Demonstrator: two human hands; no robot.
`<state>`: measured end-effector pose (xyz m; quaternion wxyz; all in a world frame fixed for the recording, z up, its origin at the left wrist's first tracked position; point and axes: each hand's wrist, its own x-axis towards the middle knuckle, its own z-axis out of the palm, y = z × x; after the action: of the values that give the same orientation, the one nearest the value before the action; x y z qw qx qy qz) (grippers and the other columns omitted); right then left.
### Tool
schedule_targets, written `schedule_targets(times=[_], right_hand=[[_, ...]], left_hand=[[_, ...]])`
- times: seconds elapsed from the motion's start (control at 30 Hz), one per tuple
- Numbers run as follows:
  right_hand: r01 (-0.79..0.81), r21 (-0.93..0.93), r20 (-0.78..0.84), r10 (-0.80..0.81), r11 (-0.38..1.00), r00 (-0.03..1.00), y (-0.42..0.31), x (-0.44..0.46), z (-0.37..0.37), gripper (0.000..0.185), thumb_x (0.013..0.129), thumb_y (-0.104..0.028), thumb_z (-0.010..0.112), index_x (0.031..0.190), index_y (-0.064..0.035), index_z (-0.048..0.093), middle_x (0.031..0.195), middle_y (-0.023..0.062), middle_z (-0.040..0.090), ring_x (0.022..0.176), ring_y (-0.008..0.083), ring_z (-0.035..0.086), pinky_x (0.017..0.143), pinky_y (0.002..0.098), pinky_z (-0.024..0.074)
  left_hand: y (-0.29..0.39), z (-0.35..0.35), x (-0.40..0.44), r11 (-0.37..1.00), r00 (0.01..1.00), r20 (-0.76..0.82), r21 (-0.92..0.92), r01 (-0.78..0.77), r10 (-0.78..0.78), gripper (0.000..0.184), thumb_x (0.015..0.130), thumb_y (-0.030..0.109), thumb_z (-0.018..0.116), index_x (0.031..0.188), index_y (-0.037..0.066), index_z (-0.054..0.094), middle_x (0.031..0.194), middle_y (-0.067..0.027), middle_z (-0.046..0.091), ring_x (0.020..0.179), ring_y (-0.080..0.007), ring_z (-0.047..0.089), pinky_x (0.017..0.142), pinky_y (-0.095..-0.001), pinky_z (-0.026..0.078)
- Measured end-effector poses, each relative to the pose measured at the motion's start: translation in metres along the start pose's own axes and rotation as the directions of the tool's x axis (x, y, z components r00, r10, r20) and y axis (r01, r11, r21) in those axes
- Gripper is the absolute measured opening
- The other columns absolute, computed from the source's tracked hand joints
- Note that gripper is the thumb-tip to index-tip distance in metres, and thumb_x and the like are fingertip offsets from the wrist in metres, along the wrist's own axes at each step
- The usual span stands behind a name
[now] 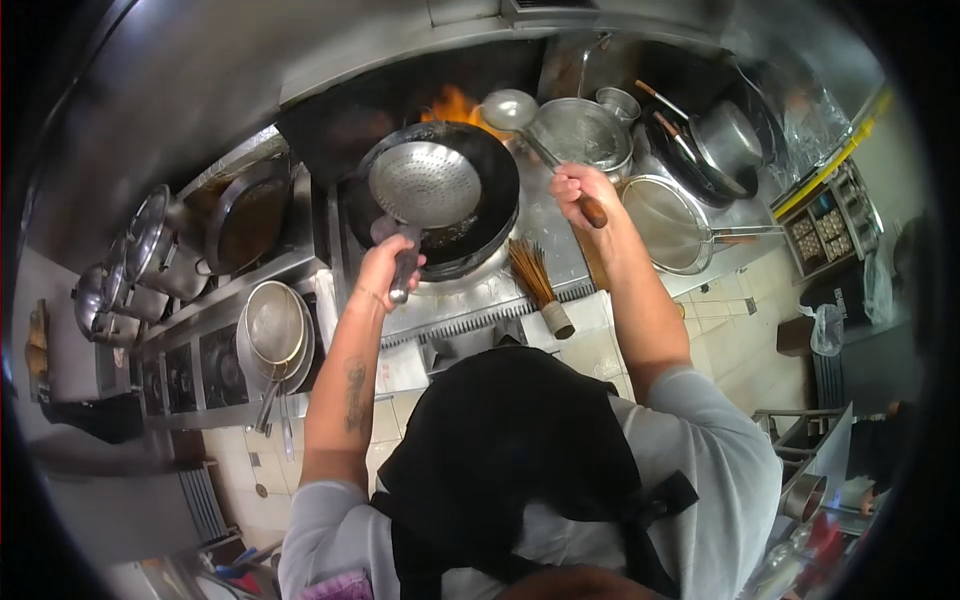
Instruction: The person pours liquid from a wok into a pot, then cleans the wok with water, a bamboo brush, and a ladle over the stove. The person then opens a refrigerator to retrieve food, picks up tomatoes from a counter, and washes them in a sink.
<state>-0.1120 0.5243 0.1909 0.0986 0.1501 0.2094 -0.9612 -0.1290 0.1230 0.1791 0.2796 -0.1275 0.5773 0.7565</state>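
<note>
My left hand (388, 265) is closed around the dark handle of a perforated strainer ladle (425, 184). The strainer's wide metal bowl hangs over a black wok (490, 200) on the burner; I cannot tell whether it touches the wok. Orange flames (455, 105) rise behind the wok's far rim. My right hand (582, 192) grips a metal ladle (509, 110) near its wooden handle end. The ladle's bowl is raised between the flames and a metal pot of liquid (580, 132). What the ladle's bowl holds, if anything, cannot be made out.
A bamboo brush (538, 285) lies at the stove's front edge. At right stand a round mesh strainer (662, 225) and stacked pans (725, 140). More sieves (276, 325) and lidded pots (165, 245) sit at left. A yellow pole (835, 155) slants along the right.
</note>
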Motion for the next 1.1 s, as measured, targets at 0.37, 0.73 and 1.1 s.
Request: schedule_targets(times=[0.37,0.73,1.1], right_hand=[[0.062,-0.926,-0.005,-0.178,0.371,0.984,0.094,-0.006,-0.002,0.072,0.096,-0.007,0.066,0.161,-0.0047,0.036,0.086,0.0144,0.067,0.059,0.0188,0.06,0.052,0.0392,0.0517],[-0.186,-0.982,-0.141,-0.721,0.018,0.679,-0.007,0.04,-0.116,0.029,0.095,-0.008,0.055,0.121,0.0053,0.057,0.083,0.0181,0.067,0.058,0.0223,0.065,0.053,0.0387,0.0548],[0.147,-0.05,-0.135,-0.153,0.988,0.979,-0.06,0.128,-0.001,0.019,0.096,0.0,0.051,0.077,-0.003,0.047,0.068,0.0039,0.049,0.053,0.014,0.051,0.047,0.0235,0.0448]], left_hand=[[0.008,0.031,0.056,0.86,0.982,0.081,0.475,-0.188,0.17,0.029,0.089,0.027,0.069,0.092,-0.002,0.068,0.072,-0.0145,0.067,0.046,-0.0219,0.059,0.043,-0.0337,0.049],[-0.06,-0.087,-0.062,0.107,0.612,0.078,0.96,-0.26,0.787,0.053,0.072,0.02,0.08,0.117,-0.004,0.067,0.113,-0.0254,0.062,0.107,-0.0453,0.063,0.094,-0.0476,0.054],[-0.203,-0.173,-0.167,0.982,0.886,-0.425,0.043,-0.183,0.184,0.019,0.09,0.009,0.06,0.105,-0.002,0.064,0.085,-0.0118,0.067,0.056,-0.0183,0.058,0.047,-0.0326,0.049]])
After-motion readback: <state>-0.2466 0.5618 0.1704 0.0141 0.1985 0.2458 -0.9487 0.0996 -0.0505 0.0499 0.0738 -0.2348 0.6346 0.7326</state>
